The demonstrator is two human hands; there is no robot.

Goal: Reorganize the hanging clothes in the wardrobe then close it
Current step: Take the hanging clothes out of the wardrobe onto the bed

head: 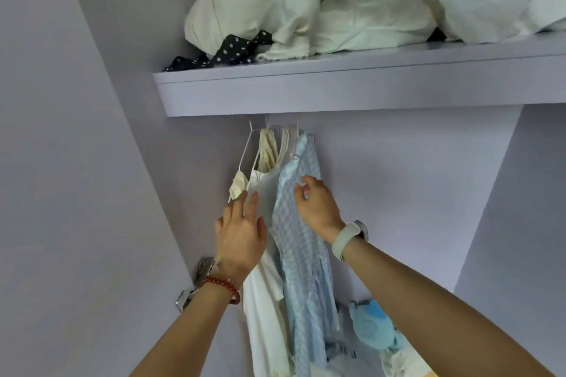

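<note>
Several garments hang close together on white hangers (245, 153) under the wardrobe shelf (337, 92). A blue checked shirt (301, 254) hangs at the right of the group, a white garment (263, 300) beside it, and cream tops (268, 153) further left. My left hand (240, 236) lies with straight fingers against the white garment. My right hand (315, 202) has its fingers curled round the shoulder of the blue checked shirt. The rail itself is hidden behind the shelf's front edge.
White bedding and cloth bundles (337, 9) and a black dotted fabric (226, 52) are piled on the shelf. The open door (76, 193) with metal hinges (196, 281) stands at the left. A blue plush toy (372, 327) lies low right. A vertical divider (490, 193) is right.
</note>
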